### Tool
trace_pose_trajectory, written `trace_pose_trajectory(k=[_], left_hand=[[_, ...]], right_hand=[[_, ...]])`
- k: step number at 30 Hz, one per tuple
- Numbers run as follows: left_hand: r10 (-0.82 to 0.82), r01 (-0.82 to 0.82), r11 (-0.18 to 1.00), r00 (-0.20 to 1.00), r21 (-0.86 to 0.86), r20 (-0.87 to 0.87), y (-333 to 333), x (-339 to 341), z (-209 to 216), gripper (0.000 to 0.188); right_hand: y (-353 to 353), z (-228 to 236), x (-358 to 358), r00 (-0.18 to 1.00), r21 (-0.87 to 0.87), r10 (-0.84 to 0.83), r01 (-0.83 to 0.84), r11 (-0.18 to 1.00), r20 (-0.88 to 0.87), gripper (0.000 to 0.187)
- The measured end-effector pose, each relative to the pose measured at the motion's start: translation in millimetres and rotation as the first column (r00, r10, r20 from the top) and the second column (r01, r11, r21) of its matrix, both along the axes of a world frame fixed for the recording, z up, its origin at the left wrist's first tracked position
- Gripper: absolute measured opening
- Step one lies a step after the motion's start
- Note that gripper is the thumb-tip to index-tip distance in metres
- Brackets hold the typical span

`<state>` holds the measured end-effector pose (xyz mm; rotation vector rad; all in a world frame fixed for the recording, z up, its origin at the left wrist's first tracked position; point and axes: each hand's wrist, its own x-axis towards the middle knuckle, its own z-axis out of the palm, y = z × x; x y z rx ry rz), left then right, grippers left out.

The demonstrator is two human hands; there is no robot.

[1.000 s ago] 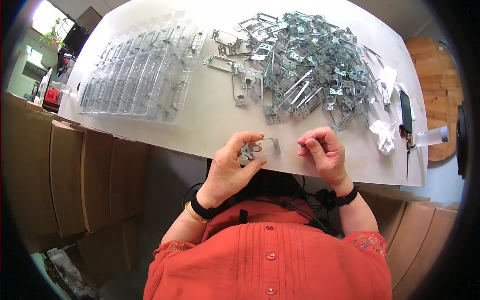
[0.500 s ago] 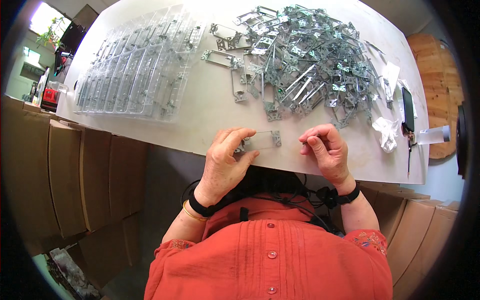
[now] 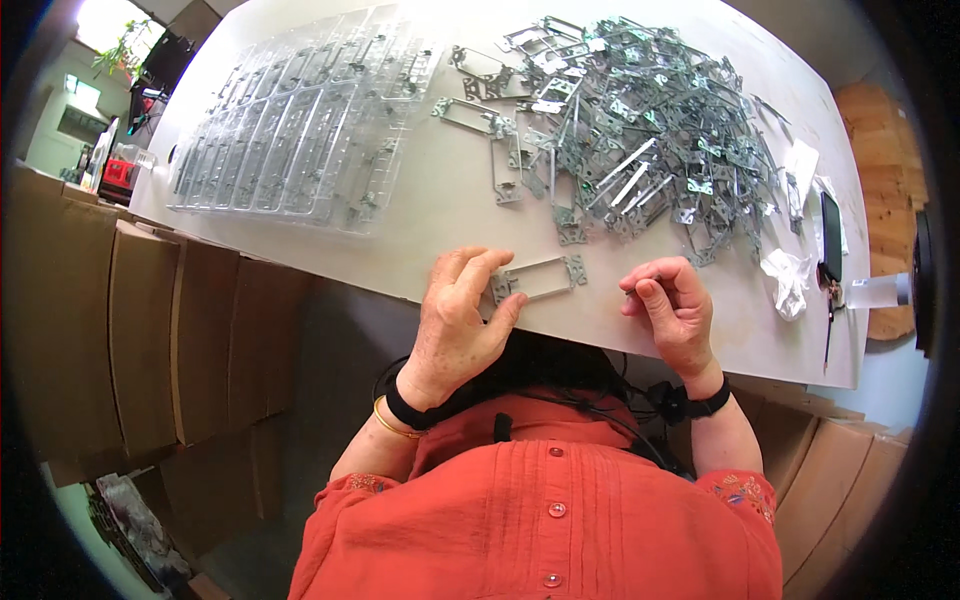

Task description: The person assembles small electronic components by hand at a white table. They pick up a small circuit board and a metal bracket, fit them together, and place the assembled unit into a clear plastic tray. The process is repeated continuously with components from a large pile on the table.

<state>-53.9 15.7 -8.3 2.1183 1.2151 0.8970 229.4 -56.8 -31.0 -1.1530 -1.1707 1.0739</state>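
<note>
Rectangular grey metal frame [image 3: 577, 271]: slim parallel side rails, irregular perforated end plates, open centre; near the front edge of the white tabletop [image 3: 420, 215], left end gripped between parted thumb and forefinger of left hand [image 3: 458, 322]. Right hand [image 3: 683, 312]: fingertips closely pinched on small dark piece [image 3: 630, 292] (kind indistinct).

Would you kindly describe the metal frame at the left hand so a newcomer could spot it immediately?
Start with the white table and its near edge, this side of the heap of metal parts. There the left hand holds one end of a grey metal frame, rectangular and open in the middle. Unlike similar frames farther back, it is apart from the heap and nearest that edge.
</note>
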Motion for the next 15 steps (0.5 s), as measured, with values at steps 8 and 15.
trace_pose_trajectory(k=[8,15], left_hand=[[-0.049,0.042,0.992,0.997,0.116,0.060,3,-2,-10,0.015],[-0.149,0.143,0.986,0.987,0.082,0.063,11,-9,-14,0.015]], right_hand=[[-3,2,-3,0.997,-0.023,-0.045,0.047,0.999,0.070,0.011],[-1,2,-1,0.994,-0.049,-0.031,0.036,0.998,0.108,0.011]])
